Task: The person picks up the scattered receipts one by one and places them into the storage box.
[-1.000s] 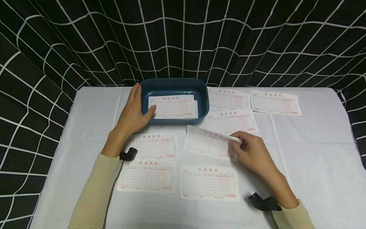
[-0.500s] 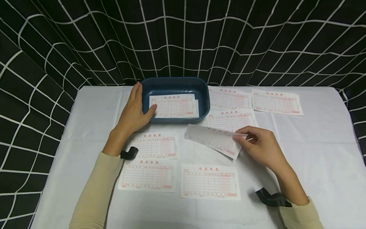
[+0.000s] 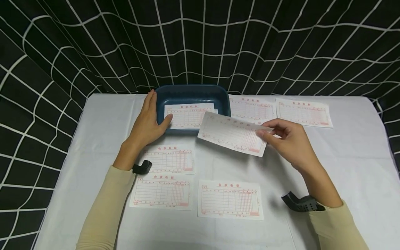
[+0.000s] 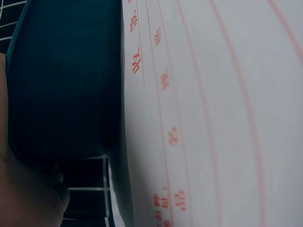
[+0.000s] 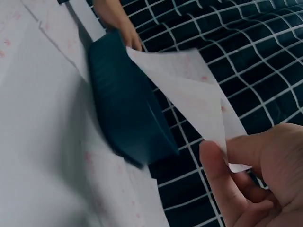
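A tilted slip (image 3: 231, 133) hangs above the table (image 3: 343, 166) between two hands, one end pinched by the right hand's (image 3: 289, 144) thumb and fingers. The left hand (image 3: 145, 119), fingers straight, touches the tray (image 3: 193, 93), which holds other slips (image 3: 182, 116); more lie around.

The right hand (image 3: 290, 140) has carried the pinched paper slip (image 3: 232, 133) up off the table (image 3: 231, 234) towards the tub (image 3: 190, 92), and in the head view it now covers the tub's near right corner.
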A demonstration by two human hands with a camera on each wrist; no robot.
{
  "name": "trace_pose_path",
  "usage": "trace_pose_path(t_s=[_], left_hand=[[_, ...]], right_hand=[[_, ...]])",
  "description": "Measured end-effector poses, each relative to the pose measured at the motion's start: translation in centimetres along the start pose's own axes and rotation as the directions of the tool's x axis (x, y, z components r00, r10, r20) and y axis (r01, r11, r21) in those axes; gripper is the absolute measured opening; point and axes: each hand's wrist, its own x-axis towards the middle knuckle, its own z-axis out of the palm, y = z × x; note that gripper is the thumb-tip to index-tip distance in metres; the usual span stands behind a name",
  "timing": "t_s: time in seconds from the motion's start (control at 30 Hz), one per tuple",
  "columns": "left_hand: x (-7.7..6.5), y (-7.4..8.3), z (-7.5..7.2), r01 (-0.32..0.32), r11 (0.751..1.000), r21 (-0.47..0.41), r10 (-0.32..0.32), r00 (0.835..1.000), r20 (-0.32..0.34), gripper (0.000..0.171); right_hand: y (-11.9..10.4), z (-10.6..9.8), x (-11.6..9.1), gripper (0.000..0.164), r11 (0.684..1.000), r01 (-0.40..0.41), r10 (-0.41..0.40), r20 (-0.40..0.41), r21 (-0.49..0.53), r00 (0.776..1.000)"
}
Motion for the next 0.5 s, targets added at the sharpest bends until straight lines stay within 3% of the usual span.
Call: trace_pose_path(t_s=[0.27,0.5], left_hand=[[0.0,0.0,0.0,0.002,1.000,0.007,-0.002,1.000,0.001,0.095],[-0.1,-0.1,-0.1,0.010,1.000,0.013,-0.010,1.000,0.008,0.096]], right_hand=[[-1.8,0.5,2.9,0.018,0.999,0.038,-0.036,-0.073,0.026,0.997],[-3.4,1.5,5.5,0.020,0.999,0.040,-0.040,-0.002,0.003,0.999]])
